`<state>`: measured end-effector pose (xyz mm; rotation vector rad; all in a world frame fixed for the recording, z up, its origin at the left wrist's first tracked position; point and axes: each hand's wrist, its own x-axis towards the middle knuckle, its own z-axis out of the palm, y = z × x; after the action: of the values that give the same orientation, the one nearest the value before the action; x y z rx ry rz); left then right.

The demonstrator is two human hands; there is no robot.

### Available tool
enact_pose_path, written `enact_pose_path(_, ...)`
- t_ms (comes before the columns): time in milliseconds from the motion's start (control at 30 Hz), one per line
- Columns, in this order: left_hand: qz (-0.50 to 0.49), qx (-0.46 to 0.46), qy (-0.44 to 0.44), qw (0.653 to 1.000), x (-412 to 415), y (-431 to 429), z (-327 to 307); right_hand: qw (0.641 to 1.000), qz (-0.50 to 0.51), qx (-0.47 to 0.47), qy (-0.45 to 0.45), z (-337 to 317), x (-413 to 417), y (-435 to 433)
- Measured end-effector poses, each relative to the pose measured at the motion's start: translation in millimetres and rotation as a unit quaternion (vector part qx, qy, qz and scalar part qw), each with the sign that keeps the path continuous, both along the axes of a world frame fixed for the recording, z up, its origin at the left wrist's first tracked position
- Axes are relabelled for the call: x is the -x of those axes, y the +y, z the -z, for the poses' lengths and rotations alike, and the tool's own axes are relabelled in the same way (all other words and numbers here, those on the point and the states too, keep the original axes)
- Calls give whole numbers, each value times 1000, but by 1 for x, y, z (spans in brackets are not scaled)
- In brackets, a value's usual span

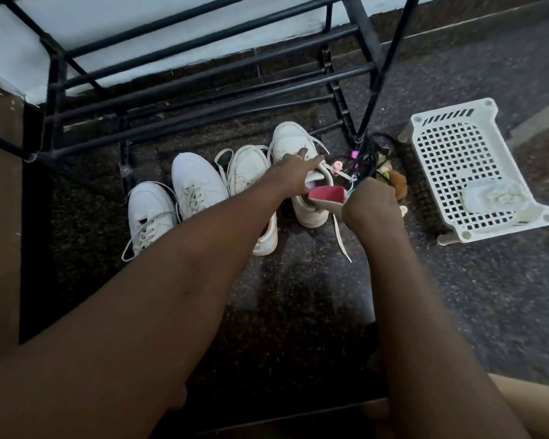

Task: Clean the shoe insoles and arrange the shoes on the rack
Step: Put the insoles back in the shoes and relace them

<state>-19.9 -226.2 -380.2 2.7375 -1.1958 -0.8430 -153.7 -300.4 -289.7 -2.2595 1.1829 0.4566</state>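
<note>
Fingers [302,153] of your left hand [293,172] lie stretched across the rightmost shoe [293,139], seemingly holding its tongue back. Behind stands the black rack [203,74]; a white basket [457,147] lies to the right. Three more shoes [197,179] sit left of yours on the floor. Your right hand [371,201] grips the pink insole [326,194], whose front end is inside that shoe.

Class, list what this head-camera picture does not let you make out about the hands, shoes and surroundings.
Head view:
Right hand: fingers behind its own back; their grip on the insole is unseen.
Insole's far end: hidden in the rightmost shoe.
Third shoe: partly covered by the left forearm.
Clutter by the rack leg: tangled, dark, blurred.
Rack: top cut off by the frame edge.
</note>
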Motion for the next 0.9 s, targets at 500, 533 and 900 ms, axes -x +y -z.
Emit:
enact_pose_path(500,74,-19,38,996,-1,0,-14,999,-40,7,25,29,-33,35)
enact_pose_path(533,68,-20,42,997,-2,3,-11,999,-40,16,20,38,-33,39)
enact_pose_path(900,43,3,70,997,-7,8,-7,992,-75,93,-31,83,-42,59)
